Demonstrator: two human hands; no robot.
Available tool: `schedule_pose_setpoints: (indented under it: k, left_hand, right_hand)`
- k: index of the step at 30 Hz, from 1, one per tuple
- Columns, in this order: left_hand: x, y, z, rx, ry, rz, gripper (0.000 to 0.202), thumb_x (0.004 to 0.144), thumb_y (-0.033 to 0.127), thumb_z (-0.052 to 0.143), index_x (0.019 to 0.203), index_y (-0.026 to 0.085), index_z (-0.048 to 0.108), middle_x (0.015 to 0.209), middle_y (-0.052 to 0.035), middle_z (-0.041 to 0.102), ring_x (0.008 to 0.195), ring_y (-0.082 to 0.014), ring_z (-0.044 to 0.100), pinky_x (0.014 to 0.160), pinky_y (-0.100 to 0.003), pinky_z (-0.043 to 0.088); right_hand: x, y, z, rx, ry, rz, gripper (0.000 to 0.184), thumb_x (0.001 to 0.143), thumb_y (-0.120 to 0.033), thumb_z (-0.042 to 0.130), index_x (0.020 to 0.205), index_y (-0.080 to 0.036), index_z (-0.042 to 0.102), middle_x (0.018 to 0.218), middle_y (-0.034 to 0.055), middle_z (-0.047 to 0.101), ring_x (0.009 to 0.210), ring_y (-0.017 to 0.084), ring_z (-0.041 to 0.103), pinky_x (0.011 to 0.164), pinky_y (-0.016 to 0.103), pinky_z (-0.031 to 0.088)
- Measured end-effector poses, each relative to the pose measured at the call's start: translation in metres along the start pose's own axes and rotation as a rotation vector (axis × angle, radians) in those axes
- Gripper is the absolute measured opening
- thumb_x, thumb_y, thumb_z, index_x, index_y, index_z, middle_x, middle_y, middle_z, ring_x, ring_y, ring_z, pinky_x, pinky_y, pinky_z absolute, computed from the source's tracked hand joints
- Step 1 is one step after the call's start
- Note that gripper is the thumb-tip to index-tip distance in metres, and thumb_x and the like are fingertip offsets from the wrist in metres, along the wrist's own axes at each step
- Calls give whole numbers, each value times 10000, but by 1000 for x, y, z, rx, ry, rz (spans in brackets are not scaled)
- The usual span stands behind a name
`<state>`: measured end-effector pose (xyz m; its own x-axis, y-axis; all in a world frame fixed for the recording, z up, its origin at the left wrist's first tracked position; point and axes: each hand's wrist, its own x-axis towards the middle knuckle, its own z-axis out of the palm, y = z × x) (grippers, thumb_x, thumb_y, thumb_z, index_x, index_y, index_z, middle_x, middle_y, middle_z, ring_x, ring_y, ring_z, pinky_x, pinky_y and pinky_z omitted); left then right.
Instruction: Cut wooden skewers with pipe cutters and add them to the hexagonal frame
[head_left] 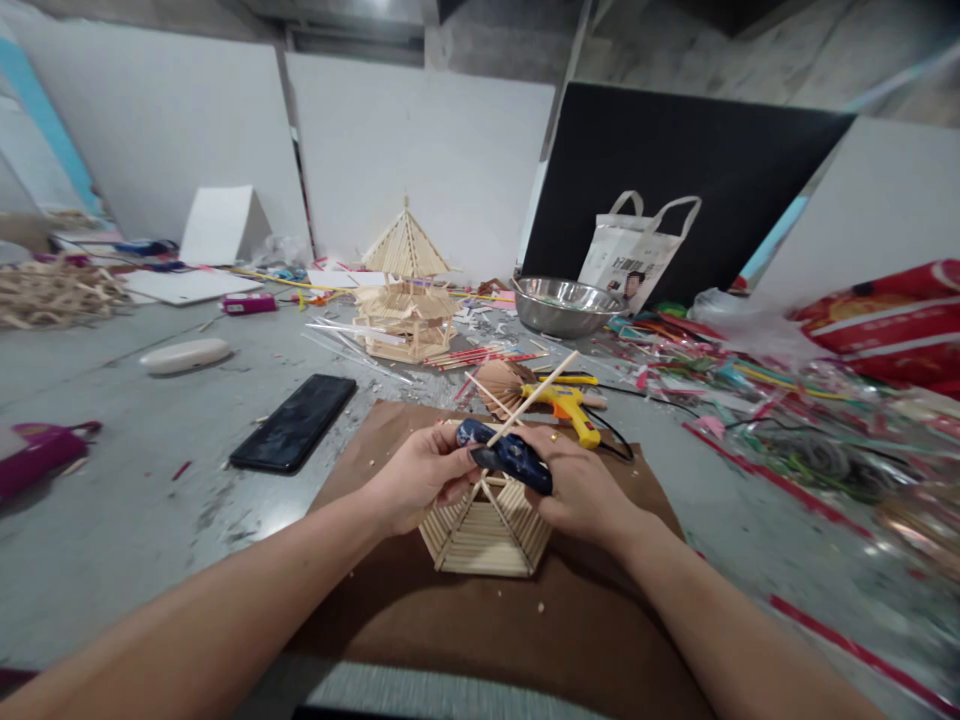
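My right hand [581, 480] is wrapped round a dark blue tool with pale marks [517, 458]; its exact kind is hard to make out. Fingers of my left hand [416, 475] close at the tool's left end, pinching the lower end of a thin wooden stick [538, 395] that slants up to the right. A second thin stick [487, 395] pokes up behind the tool. Just below both hands sits a small roof-shaped frame of wooden sticks [487, 545], its top partly hidden by them. It rests on a brown sheet [450, 640].
A yellow glue gun [566, 405] with a black cord lies beyond my right hand. Farther back stand a stick pagoda model [407, 290], a metal bowl [566, 307] and a tote bag [634, 255]. A phone [294, 423] lies left; scraps [810, 450] clutter the right.
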<state>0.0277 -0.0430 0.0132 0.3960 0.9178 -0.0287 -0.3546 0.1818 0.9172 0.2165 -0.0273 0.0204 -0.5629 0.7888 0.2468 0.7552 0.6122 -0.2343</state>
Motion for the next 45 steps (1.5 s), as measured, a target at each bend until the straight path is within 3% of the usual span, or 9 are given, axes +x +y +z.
schedule_pose_setpoints:
  k: [12, 24, 36, 45]
  left_hand:
    - [0, 1, -2, -43, -20, 6, 214, 640, 272, 632, 665, 129, 474, 505, 51, 454, 338, 3, 333, 331, -134, 180]
    - [1, 4, -3, -36, -49, -47, 185, 669, 274, 598, 677, 128, 484, 562, 22, 512, 349, -22, 394, 326, -146, 242]
    - [-1, 8, -3, 50, -34, -67, 182, 718, 312, 537, 745, 139, 489, 549, 21, 506, 314, 13, 228, 322, -147, 84]
    - [6, 3, -4, 193, 121, -12, 197, 723, 338, 515, 678, 163, 438, 458, 66, 430, 299, -3, 221, 303, -148, 100]
  right_hand:
    - [0, -5, -2, -18, -70, 44, 524, 637, -192, 442, 1159, -162, 411, 1086, 83, 538, 962, 201, 496, 815, 293, 362]
    - [-3, -11, -6, -32, -103, 120, 333, 650, -219, 453, 976, -171, 505, 828, 44, 605, 713, 166, 541, 626, 233, 348]
    - [4, -10, -7, 15, -116, 230, 199, 677, -263, 439, 822, -169, 539, 741, 46, 605, 651, 143, 523, 578, 221, 317]
    - [15, -15, -5, -10, -185, 314, 245, 696, -316, 432, 834, -165, 567, 715, 59, 611, 610, 147, 526, 527, 220, 301]
